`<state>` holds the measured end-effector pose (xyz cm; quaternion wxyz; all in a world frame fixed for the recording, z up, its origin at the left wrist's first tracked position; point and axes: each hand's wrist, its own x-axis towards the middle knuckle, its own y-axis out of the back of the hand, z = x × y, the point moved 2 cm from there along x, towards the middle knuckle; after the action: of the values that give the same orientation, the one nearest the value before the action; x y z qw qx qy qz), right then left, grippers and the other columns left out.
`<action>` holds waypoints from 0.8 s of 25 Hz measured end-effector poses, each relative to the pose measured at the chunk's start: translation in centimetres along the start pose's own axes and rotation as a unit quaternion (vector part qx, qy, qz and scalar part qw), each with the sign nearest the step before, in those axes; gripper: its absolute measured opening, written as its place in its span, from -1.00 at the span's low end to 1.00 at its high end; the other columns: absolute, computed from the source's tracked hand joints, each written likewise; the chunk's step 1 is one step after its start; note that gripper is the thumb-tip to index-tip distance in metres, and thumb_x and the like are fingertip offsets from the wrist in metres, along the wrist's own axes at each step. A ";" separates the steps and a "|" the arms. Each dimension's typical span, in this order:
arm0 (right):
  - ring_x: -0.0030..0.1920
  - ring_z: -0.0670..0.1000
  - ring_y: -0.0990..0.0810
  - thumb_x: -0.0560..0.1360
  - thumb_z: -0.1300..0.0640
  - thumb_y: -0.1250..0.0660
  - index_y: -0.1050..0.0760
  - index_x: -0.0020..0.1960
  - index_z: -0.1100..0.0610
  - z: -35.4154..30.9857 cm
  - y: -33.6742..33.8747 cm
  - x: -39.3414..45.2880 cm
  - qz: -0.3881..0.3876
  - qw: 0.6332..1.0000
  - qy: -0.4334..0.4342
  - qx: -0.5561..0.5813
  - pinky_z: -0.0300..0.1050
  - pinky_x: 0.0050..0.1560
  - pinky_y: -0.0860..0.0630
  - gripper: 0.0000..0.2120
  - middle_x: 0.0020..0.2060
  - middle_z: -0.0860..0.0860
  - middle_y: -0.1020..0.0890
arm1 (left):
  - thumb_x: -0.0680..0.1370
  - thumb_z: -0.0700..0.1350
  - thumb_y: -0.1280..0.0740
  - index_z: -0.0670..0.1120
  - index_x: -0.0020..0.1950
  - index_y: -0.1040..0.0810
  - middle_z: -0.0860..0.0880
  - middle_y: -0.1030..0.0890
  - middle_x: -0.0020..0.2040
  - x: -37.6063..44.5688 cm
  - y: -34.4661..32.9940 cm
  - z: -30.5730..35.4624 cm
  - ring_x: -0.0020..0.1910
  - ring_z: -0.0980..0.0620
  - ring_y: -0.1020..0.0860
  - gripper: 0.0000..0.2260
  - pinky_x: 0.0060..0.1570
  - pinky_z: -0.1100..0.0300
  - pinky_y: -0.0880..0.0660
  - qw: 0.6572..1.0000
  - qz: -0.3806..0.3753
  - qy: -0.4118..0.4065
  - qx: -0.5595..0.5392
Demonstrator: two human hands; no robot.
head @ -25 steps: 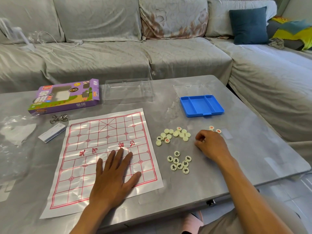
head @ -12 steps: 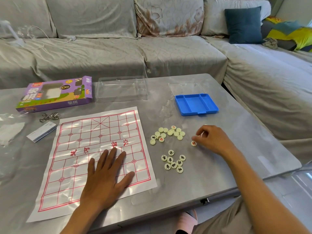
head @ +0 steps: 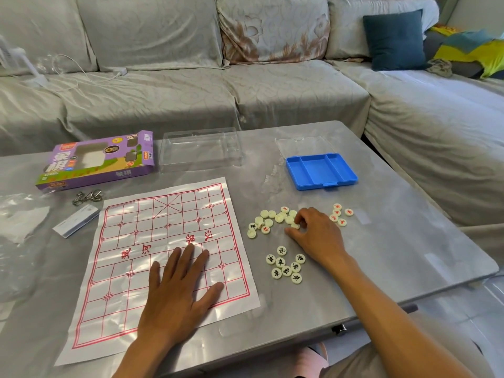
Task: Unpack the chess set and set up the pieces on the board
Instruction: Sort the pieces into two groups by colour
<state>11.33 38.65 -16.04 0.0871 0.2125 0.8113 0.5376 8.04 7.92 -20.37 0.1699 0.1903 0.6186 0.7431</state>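
The blue tray holds nothing. The left hand lies spread flat on the board. The right hand pinches a white piece.

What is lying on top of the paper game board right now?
Only the left hand, pressed flat on the board. No pieces show on the bare squares; the squares beneath the hand are covered.
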 end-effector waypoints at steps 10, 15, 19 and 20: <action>-0.16 -0.09 -0.55 0.50 0.18 -0.32 -0.62 -0.04 0.08 0.4 0.7 0.5 -0.005 0.992 -0.046 0.118 -0.23 -0.16 -0.45 -0.89 -0.12 -0.03 -0.64 | 0.45 0.49 0.22 0.23 0.52 -0.09 0.09 0.05 0.56 0.0 0.0 0.0 0.54 -0.03 0.06 -0.30 0.47 -0.23 0.11 1.000 -0.004 0.005 -0.001; -0.11 -0.10 -0.51 0.53 0.16 -0.32 -0.64 -0.01 0.07 0.9 1.2 0.6 -0.047 0.995 -0.040 0.084 -0.23 -0.08 -0.41 -0.87 -0.05 -0.03 -0.63 | 0.43 0.50 0.26 0.24 0.53 -0.03 0.11 0.11 0.55 0.0 0.0 0.1 0.53 -0.01 0.12 -0.28 0.47 -0.21 0.17 1.000 -0.003 0.006 -0.003; -0.13 -0.10 -0.51 0.51 0.15 -0.33 -0.64 -0.07 0.04 0.2 1.2 0.3 -0.045 0.998 -0.019 0.049 -0.22 -0.11 -0.45 -0.89 -0.05 -0.05 -0.63 | 0.45 0.50 0.22 0.23 0.53 -0.07 0.09 0.06 0.56 0.0 0.0 0.1 0.53 -0.02 0.08 -0.29 0.47 -0.22 0.14 1.000 0.005 0.006 -0.004; -0.14 -0.11 -0.53 0.50 0.15 -0.34 -0.64 -0.10 0.02 0.1 1.3 0.3 -0.074 0.996 -0.021 0.050 -0.22 -0.11 -0.48 -0.89 -0.08 -0.06 -0.64 | 0.45 0.49 0.22 0.23 0.52 -0.09 0.09 0.05 0.56 0.0 0.0 0.1 0.53 -0.03 0.06 -0.29 0.47 -0.22 0.13 1.000 0.004 0.005 -0.004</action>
<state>11.46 39.29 -14.90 0.1331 0.1674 0.8487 0.4837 8.08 7.96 -20.35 0.1642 0.1882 0.6155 0.7475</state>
